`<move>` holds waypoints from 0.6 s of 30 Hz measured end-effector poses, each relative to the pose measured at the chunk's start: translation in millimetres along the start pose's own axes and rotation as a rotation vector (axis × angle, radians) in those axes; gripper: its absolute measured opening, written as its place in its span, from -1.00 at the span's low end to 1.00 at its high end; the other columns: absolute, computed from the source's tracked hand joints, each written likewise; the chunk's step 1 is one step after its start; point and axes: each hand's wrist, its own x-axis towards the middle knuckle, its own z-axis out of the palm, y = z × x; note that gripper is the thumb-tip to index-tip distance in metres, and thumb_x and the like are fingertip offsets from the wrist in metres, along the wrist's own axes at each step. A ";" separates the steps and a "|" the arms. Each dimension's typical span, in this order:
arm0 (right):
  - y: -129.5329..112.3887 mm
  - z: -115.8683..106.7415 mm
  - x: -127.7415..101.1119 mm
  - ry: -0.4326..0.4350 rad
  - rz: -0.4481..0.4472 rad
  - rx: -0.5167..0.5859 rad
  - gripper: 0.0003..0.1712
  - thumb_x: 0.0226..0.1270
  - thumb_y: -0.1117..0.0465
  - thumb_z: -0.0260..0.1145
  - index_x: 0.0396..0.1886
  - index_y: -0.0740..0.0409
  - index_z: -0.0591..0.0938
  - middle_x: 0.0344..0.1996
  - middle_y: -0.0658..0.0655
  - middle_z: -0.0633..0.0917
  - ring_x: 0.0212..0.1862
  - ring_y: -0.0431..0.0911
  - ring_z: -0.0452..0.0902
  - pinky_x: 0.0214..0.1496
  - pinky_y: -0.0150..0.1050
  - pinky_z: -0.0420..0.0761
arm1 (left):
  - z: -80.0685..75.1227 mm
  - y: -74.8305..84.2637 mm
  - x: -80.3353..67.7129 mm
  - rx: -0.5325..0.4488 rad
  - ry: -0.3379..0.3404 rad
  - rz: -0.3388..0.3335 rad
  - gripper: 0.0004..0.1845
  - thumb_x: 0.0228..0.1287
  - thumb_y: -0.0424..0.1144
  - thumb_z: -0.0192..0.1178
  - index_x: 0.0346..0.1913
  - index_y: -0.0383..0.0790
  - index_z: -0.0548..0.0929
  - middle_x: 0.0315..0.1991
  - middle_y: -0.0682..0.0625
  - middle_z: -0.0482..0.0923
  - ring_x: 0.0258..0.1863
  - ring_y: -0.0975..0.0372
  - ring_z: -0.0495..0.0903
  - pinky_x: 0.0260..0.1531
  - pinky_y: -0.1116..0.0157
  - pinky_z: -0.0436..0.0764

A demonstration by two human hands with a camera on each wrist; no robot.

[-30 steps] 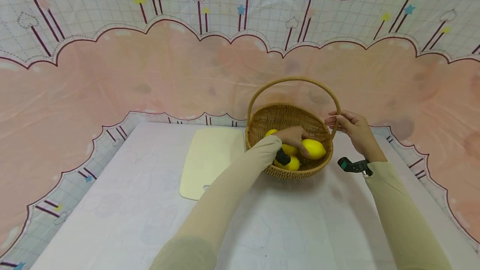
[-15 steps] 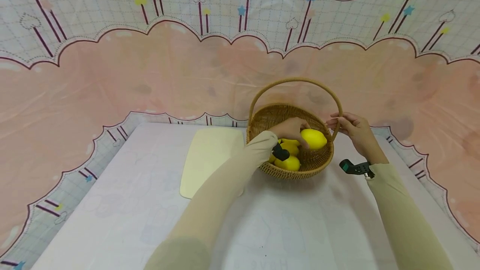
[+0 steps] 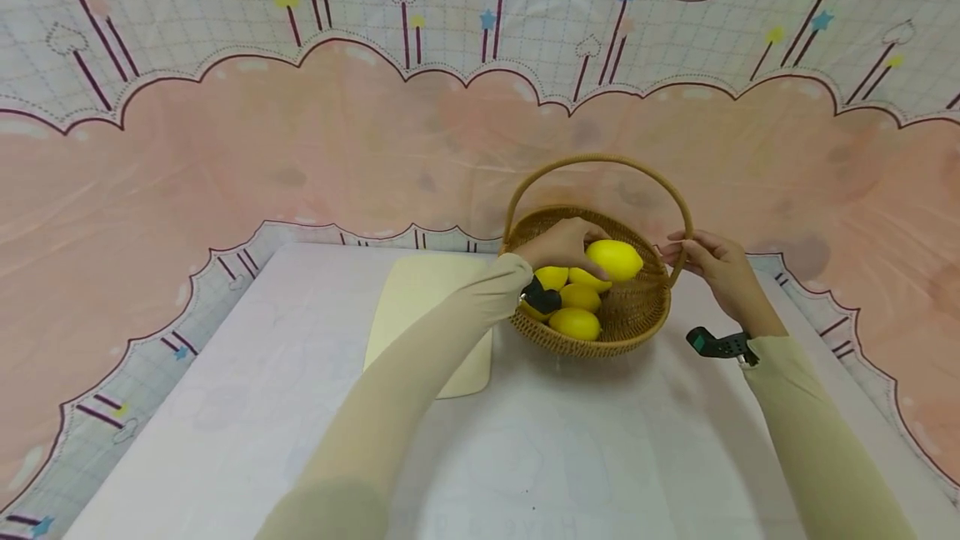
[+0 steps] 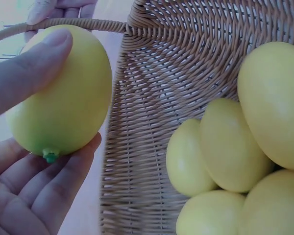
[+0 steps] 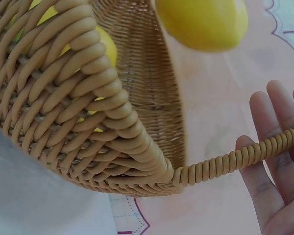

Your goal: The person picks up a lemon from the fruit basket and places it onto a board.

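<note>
In the head view my left hand [image 3: 558,245] holds a yellow lemon [image 3: 615,261] over the wicker basket [image 3: 632,313]. The left wrist view shows the thumb on one side of this lemon [image 4: 63,98] and the fingers under the other, its green stem tip between them. Several more lemons [image 3: 576,324] lie in the left part of the basket, below the left hand. On the basket's right side my right hand [image 3: 718,275] holds the arched handle [image 3: 600,158] low down, near where it meets the rim; in the right wrist view fingers [image 5: 269,117] extend behind the handle.
A cream cutting board [image 3: 420,282] lies on the white-covered table [image 3: 562,448] left of the basket, partly hidden under the left sleeve. Behind the table hangs a pink and white patterned cloth [image 3: 360,157]. A dark strap device [image 3: 723,344] sits on the right wrist.
My left hand has lifted the lemon up from among the others and drawn it slightly left, uncovering more lemons below. The right hand stays at the handle; the basket appears slightly further right.
</note>
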 end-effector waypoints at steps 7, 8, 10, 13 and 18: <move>-1.9 3.5 -5.1 0.053 0.036 -0.113 -0.68 0.40 0.05 0.08 -0.02 0.10 0.58 -0.33 -0.19 0.72 -0.22 -0.32 0.64 -0.10 -0.56 0.60 | -8.8 -3.6 -21.0 0.015 0.032 0.015 -0.29 -0.07 -0.03 0.46 0.21 -0.11 0.51 0.18 0.01 0.54 0.12 0.22 0.53 0.08 0.38 0.53; -2.2 4.0 -5.5 0.056 0.038 -0.122 -0.68 0.39 0.04 0.08 -0.02 0.09 0.59 -0.33 -0.19 0.72 -0.22 -0.32 0.64 -0.10 -0.56 0.60 | -10.3 -3.4 -25.4 0.011 0.038 0.025 -0.30 -0.07 -0.05 0.46 0.21 -0.12 0.51 0.16 0.00 0.55 0.10 0.21 0.54 0.05 0.38 0.55; -2.6 4.7 -6.0 0.058 0.039 -0.116 -0.69 0.39 0.04 0.09 -0.03 0.07 0.59 -0.33 -0.18 0.73 -0.22 -0.33 0.64 -0.10 -0.56 0.60 | -13.6 -2.7 -33.9 0.005 0.048 0.036 -0.31 -0.06 -0.07 0.46 0.21 -0.13 0.51 0.15 -0.01 0.56 0.08 0.21 0.56 0.03 0.39 0.56; -3.1 5.4 -6.8 0.055 0.033 -0.095 -0.70 0.39 0.06 0.09 -0.04 0.08 0.60 -0.33 -0.15 0.73 -0.22 -0.32 0.64 -0.10 -0.55 0.61 | -20.1 -2.7 -46.5 0.012 0.049 0.044 -0.30 -0.06 -0.09 0.47 0.21 -0.14 0.50 0.15 -0.02 0.56 0.07 0.20 0.57 0.02 0.40 0.57; -3.2 5.0 -8.3 0.045 0.024 -0.088 -0.71 0.39 0.08 0.09 -0.05 0.08 0.60 -0.33 -0.15 0.73 -0.22 -0.32 0.64 -0.10 -0.55 0.61 | -32.6 -10.7 -63.8 0.039 0.040 0.036 -0.29 -0.08 -0.12 0.48 0.21 -0.16 0.50 0.15 -0.04 0.57 0.06 0.20 0.58 0.03 0.39 0.58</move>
